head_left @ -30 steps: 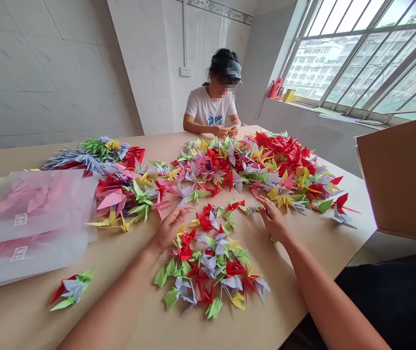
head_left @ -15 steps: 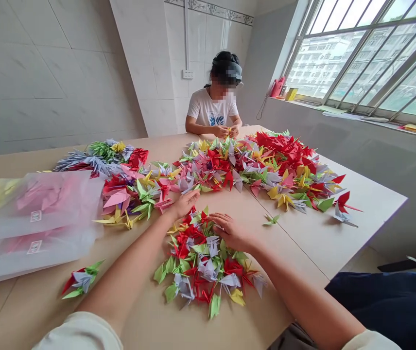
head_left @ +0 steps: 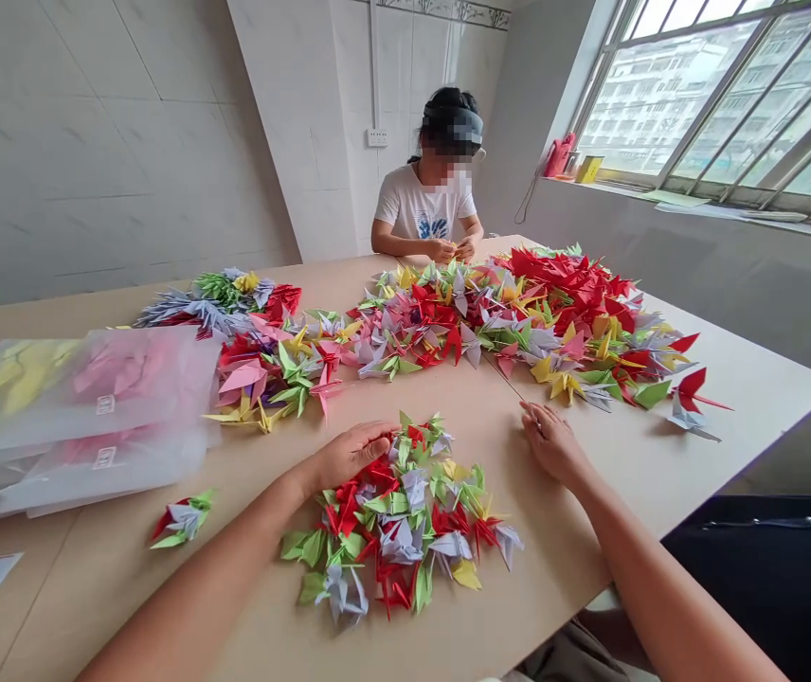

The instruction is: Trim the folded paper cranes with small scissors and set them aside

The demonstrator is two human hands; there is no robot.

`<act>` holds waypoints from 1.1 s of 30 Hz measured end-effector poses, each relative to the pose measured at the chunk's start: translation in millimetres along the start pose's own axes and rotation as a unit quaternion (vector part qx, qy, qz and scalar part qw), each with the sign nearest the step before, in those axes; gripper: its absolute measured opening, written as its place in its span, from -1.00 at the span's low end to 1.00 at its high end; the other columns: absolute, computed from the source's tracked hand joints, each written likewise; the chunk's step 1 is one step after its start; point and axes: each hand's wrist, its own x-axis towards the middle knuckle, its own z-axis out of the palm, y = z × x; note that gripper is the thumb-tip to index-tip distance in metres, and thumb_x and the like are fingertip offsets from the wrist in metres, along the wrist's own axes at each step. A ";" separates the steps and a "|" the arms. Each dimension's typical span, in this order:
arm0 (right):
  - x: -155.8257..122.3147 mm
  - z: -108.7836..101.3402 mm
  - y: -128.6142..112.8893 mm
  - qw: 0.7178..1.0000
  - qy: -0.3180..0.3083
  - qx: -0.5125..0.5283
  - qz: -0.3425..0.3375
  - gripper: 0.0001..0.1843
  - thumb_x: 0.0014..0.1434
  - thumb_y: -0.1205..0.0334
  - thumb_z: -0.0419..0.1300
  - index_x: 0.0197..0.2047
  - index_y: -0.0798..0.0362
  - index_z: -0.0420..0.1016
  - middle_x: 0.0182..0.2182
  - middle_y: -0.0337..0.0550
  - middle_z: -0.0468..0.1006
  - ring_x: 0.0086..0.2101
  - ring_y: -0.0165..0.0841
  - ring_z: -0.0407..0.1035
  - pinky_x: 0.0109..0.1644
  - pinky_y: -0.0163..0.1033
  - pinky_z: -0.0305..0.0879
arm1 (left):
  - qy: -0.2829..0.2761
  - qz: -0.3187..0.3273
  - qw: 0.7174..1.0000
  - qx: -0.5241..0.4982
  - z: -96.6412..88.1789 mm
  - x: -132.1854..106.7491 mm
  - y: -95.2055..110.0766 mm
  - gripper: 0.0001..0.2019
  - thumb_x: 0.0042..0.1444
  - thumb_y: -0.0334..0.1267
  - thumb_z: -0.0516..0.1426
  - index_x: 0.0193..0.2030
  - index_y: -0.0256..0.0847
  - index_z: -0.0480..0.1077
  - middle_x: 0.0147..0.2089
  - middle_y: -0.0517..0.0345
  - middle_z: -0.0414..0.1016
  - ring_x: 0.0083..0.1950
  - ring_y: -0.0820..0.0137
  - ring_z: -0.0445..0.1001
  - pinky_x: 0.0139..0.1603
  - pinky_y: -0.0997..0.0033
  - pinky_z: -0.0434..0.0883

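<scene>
A small heap of folded paper cranes (head_left: 405, 516) in red, green, lilac and yellow lies on the beige table (head_left: 633, 464) right in front of me. My left hand (head_left: 349, 455) rests flat on the heap's upper left edge, fingers stretched over the red and green cranes. My right hand (head_left: 551, 440) lies on the bare table to the right of the heap, fingers loosely curled and pointing toward a big spread of cranes (head_left: 491, 322) across the middle of the table. I cannot make out anything held in it.
Clear plastic bags (head_left: 85, 407) with pink and yellow paper lie at the left. One loose crane (head_left: 182, 519) sits near them. A person in a white shirt (head_left: 426, 213) folds paper at the far end. The table's right edge drops off beside a window sill (head_left: 696, 204).
My right hand left the small heap and moved right onto bare table. My left hand slid down onto the heap's top edge. The heap looks more gathered toward me.
</scene>
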 end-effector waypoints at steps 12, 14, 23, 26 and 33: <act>-3.6 8.4 -92.8 0.812 -0.315 0.485 -0.075 -0.53 0.24 -0.04 -0.04 0.13 -0.01 0.26 0.08 -0.01 0.36 -0.02 -0.26 0.34 0.03 -0.10 0.28 | 0.081 -0.036 0.996 -0.009 1.9 21.0 -1.3 -0.64 0.04 -0.03 0.09 -0.10 -0.22 0.37 -0.16 0.06 0.45 -0.21 0.33 0.40 -0.18 0.38 0.33; 17.8 13.5 -94.3 0.803 -0.304 0.512 -0.022 -0.49 0.17 -0.09 0.05 0.08 0.05 0.31 -0.01 0.04 0.44 -0.07 -0.24 0.38 0.00 -0.10 0.30 | 0.092 -0.046 0.995 0.009 -1.2 30.2 -8.6 -0.61 -0.05 -0.09 0.18 -0.07 -0.20 0.38 -0.13 0.06 0.43 -0.25 0.34 0.38 -0.21 0.38 0.33; 86.6 63.5 -114.9 0.828 -0.254 0.499 0.025 -0.49 0.16 -0.16 -0.01 -0.06 0.10 0.35 -0.29 -0.01 0.50 -0.39 -0.35 0.42 -0.33 -0.24 0.35 | 0.080 -0.045 0.993 -0.075 4.3 52.3 -22.9 -0.90 0.01 -0.29 0.09 -0.36 -0.24 0.40 -0.41 0.17 0.43 -0.38 0.42 0.39 -0.32 0.45 0.33; 84.3 68.8 -122.9 0.844 -0.241 0.480 -0.020 -0.51 0.12 -0.16 0.05 -0.17 0.11 0.41 -0.43 -0.13 0.46 -0.46 -0.39 0.33 -0.41 -0.31 0.26 | 0.182 -0.052 0.966 -0.174 3.1 57.3 -34.2 -0.86 0.06 -0.22 0.08 -0.28 -0.23 0.34 -0.34 0.18 0.40 -0.36 0.45 0.39 -0.31 0.45 0.36; 73.3 64.2 -131.7 0.840 -0.270 0.459 -0.098 -0.59 0.15 -0.07 0.07 -0.32 0.13 0.47 -0.53 -0.27 0.31 -0.50 -0.46 0.15 -0.46 -0.36 0.04 | 0.230 -0.049 0.927 -0.293 6.6 62.9 -35.7 -0.85 0.03 -0.24 0.16 -0.27 -0.23 0.33 -0.40 0.24 0.40 -0.37 0.50 0.39 -0.29 0.50 0.34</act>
